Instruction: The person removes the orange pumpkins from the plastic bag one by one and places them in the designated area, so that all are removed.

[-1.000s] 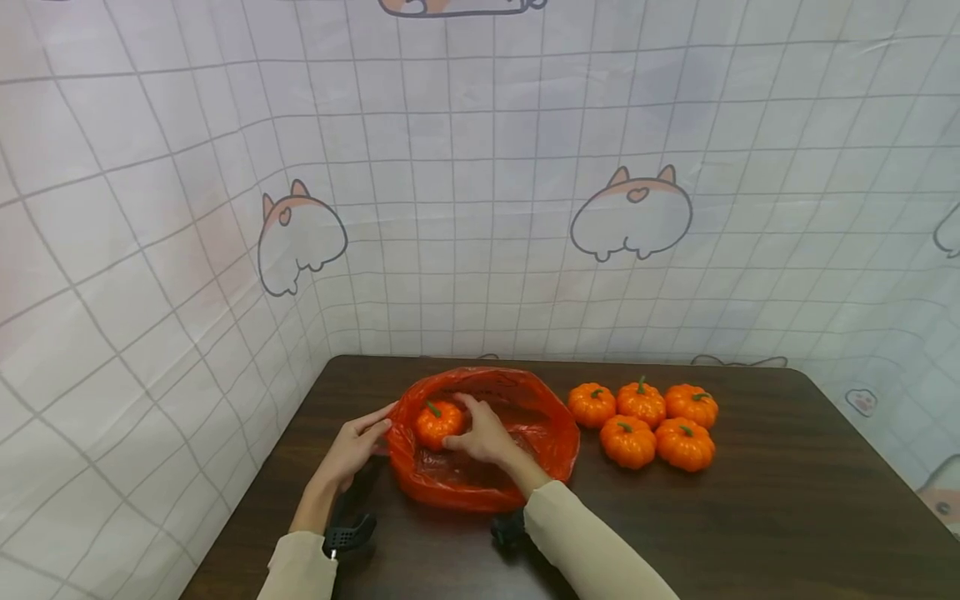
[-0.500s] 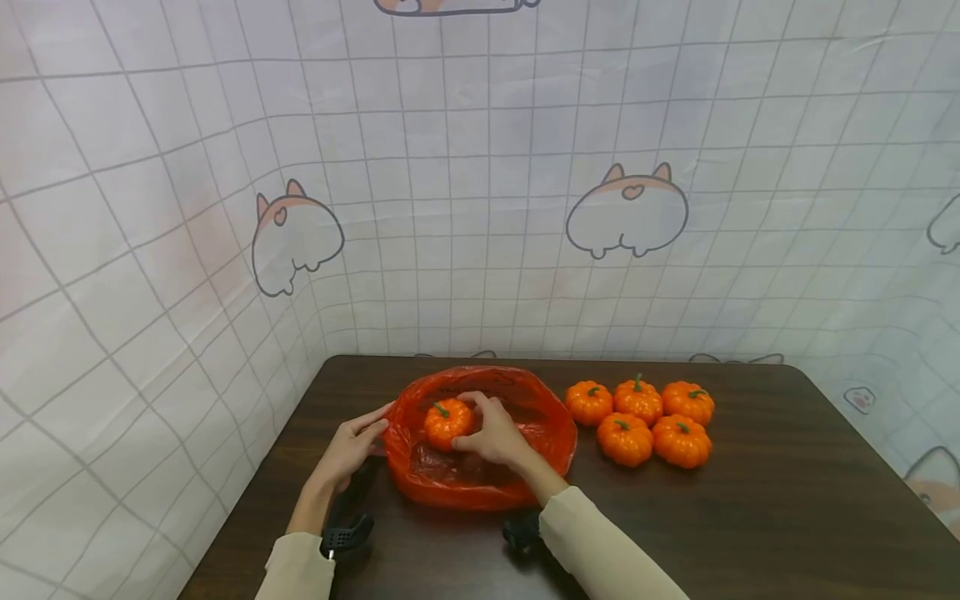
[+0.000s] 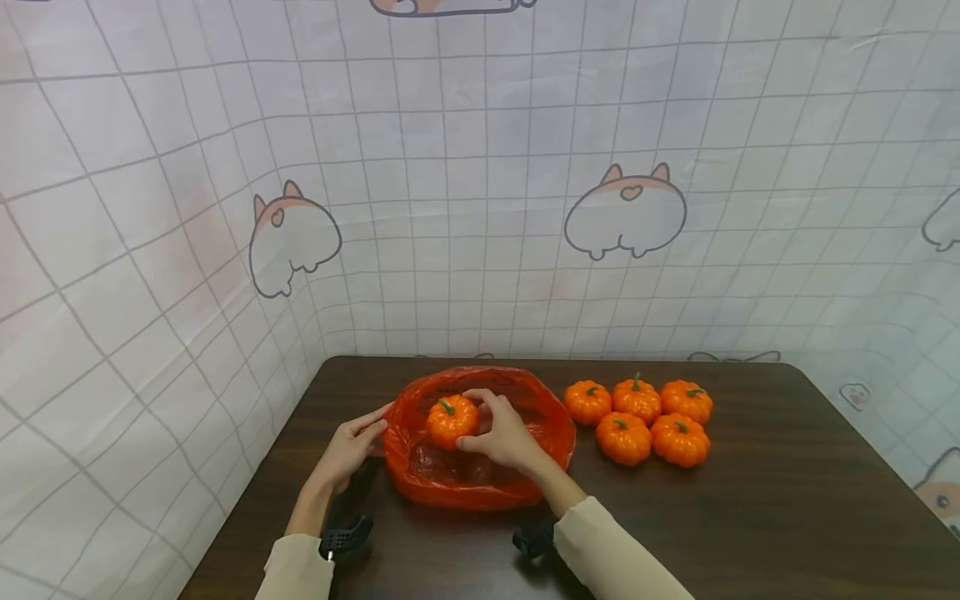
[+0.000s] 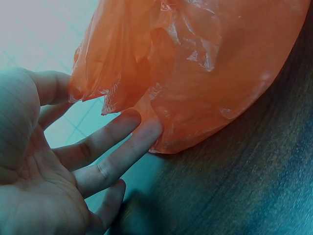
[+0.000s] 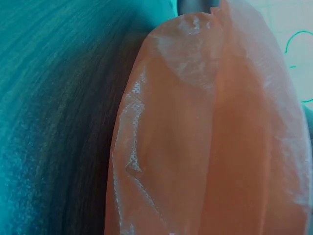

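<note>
A red plastic bag (image 3: 480, 498) stands wide open on the dark wooden table. At its left rim, my left hand (image 3: 348, 450) pinches the plastic between thumb and forefinger. The left wrist view shows this left hand (image 4: 63, 161) with its other fingers spread against the outside of the bag (image 4: 210, 93). Inside the bag's mouth, my right hand (image 3: 504, 433) grips a small orange pumpkin (image 3: 452, 422) with a green stem, thumb on the near side and fingers on the far side. In the right wrist view the bag wall (image 5: 171, 122) hides the hand and the pumpkin.
Several small orange pumpkins (image 3: 636, 402) sit clustered in two rows to the right of the bag. The table (image 3: 787, 500) runs on to the right and front. A white gridded cloth (image 3: 465, 208) with cartoon animals hangs behind and at the sides.
The right hand has drawn the pumpkin rightward and slightly upward within the bag's mouth, toward its middle. The left hand has kept its hold on the rim.
</note>
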### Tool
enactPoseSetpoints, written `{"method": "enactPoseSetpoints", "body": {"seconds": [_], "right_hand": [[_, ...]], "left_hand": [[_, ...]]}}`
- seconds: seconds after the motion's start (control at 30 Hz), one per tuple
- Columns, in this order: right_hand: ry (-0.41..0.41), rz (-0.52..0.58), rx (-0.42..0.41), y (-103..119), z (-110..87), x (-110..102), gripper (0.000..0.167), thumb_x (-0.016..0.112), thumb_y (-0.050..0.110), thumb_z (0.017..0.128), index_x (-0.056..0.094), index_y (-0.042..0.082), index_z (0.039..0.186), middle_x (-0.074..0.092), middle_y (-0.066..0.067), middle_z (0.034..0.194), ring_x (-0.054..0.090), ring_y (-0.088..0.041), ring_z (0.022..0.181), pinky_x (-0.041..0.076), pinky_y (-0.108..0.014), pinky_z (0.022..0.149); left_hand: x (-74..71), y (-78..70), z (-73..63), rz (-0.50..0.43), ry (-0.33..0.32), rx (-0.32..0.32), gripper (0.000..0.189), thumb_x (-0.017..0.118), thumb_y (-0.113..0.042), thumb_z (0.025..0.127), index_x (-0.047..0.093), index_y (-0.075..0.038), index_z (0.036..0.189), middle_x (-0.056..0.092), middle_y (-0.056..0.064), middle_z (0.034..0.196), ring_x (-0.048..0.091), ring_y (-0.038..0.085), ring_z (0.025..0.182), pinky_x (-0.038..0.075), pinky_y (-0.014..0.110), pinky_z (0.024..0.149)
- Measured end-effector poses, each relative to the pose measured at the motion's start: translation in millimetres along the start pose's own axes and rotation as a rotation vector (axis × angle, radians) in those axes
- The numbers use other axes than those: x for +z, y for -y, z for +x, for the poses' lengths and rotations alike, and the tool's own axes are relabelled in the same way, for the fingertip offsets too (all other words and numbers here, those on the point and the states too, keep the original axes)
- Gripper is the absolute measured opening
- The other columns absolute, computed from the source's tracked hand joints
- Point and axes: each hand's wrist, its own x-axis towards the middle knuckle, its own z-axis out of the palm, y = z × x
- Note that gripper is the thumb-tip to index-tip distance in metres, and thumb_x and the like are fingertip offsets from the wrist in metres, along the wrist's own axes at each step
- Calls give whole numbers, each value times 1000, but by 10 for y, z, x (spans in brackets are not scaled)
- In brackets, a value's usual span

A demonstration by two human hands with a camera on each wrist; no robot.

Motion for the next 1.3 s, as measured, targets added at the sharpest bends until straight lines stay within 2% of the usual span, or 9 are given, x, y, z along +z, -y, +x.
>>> {"method": "enactPoseSetpoints", "body": {"seconds": [0.33, 0.5, 0.73, 0.93, 1.17, 1.3], "right_hand": [[0, 29, -40, -7, -134, -118, 67, 84, 25, 86, 51, 29, 144, 49, -16, 136, 62, -31, 111, 60, -46, 92], [-16, 49, -48, -27, -220, -195, 67, 84, 22, 86, 52, 29, 145, 49, -15, 133, 63, -30, 107, 61, -41, 90], [-46, 82, -59, -77, -348, -301, 69, 84, 20, 85, 53, 28, 145, 50, -14, 129, 62, -28, 108, 60, -43, 95], [-40, 87, -66, -115, -454, -403, 70, 83, 20, 87, 51, 24, 149, 49, -15, 131, 61, -32, 116, 57, -47, 99], [-61, 81, -23, -113, -606, -548, 69, 84, 21, 86, 52, 32, 147, 48, -11, 136, 60, -31, 121, 57, -45, 101], [-70, 70, -23, -125, -695, -626, 70, 84, 22, 86, 52, 32, 147, 48, -11, 137, 60, -31, 119, 57, -45, 101]], "left_hand": [[14, 9, 26, -9, -14, -16, 41, 51, -23, 109, 55, -20, 150, 58, 17, 148, 71, 22, 104, 63, 37, 86], [12, 12, 26, -9, -7, -17, 42, 51, -24, 109, 54, -20, 150, 58, 16, 149, 71, 19, 104, 62, 37, 87], [10, 6, 24, -3, 4, -6, 42, 50, -26, 109, 54, -20, 150, 57, 16, 150, 70, 21, 109, 62, 37, 89], [11, -1, 18, -10, -1, -13, 42, 52, -25, 108, 54, -19, 150, 58, 17, 148, 71, 17, 103, 63, 36, 87], [6, -14, 12, -19, 15, 8, 44, 51, -26, 109, 52, -17, 152, 56, 19, 150, 70, 15, 104, 62, 37, 87], [3, -9, 8, -17, 17, 13, 45, 51, -26, 109, 51, -16, 152, 54, 19, 151, 69, 16, 105, 62, 38, 87]]}}
